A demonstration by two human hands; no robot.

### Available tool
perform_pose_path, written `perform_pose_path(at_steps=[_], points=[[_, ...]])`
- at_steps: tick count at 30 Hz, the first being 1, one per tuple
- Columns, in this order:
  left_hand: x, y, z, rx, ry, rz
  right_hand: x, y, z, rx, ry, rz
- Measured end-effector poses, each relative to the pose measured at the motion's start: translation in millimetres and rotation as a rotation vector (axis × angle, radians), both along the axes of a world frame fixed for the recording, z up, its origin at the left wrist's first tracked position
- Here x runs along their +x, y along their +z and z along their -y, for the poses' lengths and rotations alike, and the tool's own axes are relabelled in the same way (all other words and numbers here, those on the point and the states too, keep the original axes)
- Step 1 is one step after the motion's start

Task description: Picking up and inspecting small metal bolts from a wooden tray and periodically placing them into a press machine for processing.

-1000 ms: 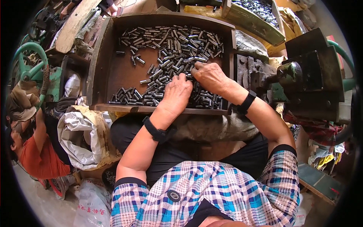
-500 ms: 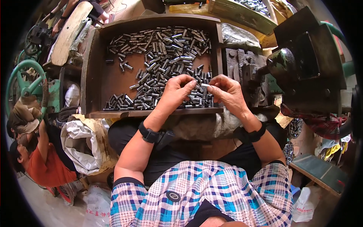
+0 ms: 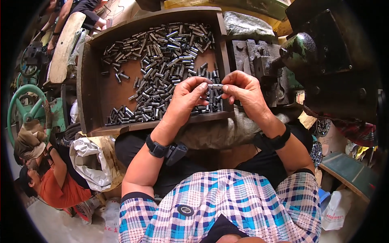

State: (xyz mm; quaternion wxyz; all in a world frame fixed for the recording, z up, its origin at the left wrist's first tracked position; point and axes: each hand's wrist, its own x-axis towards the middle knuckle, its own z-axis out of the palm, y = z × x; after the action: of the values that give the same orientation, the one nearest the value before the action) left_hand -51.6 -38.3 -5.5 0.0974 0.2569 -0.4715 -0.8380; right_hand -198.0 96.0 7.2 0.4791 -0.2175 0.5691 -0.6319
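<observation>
Pinched between the fingertips of both hands is a short metal tube, lying level. My left hand closes thumb and forefinger on its left end. At the other end, my right hand grips it the same way. Both hands are above the right part of a brown tray with raised walls. Many loose metal tubes, grey and shiny, lie heaped in the tray, some of them hidden beneath my hands.
A dark, greasy machine stands right of the tray. Grey cloth hangs below the tray's near edge. At the left are a green handwheel and a person in an orange shirt. A white sack stands nearer me.
The tube, earlier held in my right fingers beside my left fingertips, now spans both hands. The whole view has shifted, so the tray appears farther left and tilted.
</observation>
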Motion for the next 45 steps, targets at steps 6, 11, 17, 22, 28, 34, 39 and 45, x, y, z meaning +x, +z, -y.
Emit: perform_pose_path(at_steps=[6, 11, 17, 22, 28, 34, 39, 45], points=[[1, 1, -1, -0.065, -0.008, 0.002, 0, 1, 0, 0.001, -0.001, 0.072], [2, 1, -3, -0.049, 0.009, 0.018, 0, 2, -1, 0.007, -0.004, 0.117], [1, -2, -5, -0.146, 0.015, 0.031, 2, 1, -1, 0.019, -0.013, 0.138], [-1, 4, -15, -0.315, 0.039, 0.099, -1, 1, -1, 0.047, -0.020, 0.251], [9, 28, -4, -0.002, -0.432, 0.011, -13, 1, -4, 0.102, 0.372, 0.636], [16, 30, 0, -0.077, -0.588, -0.090, -3, 14, -1, 0.209, 0.485, 0.416], [15, 25, 4, -0.223, -0.593, -0.158, 1, 16, 1, 0.167, 0.439, 0.243], [37, 9, 45, 0.078, 0.155, -0.059, -6, 10, 15, 0.108, 0.106, -0.051]])
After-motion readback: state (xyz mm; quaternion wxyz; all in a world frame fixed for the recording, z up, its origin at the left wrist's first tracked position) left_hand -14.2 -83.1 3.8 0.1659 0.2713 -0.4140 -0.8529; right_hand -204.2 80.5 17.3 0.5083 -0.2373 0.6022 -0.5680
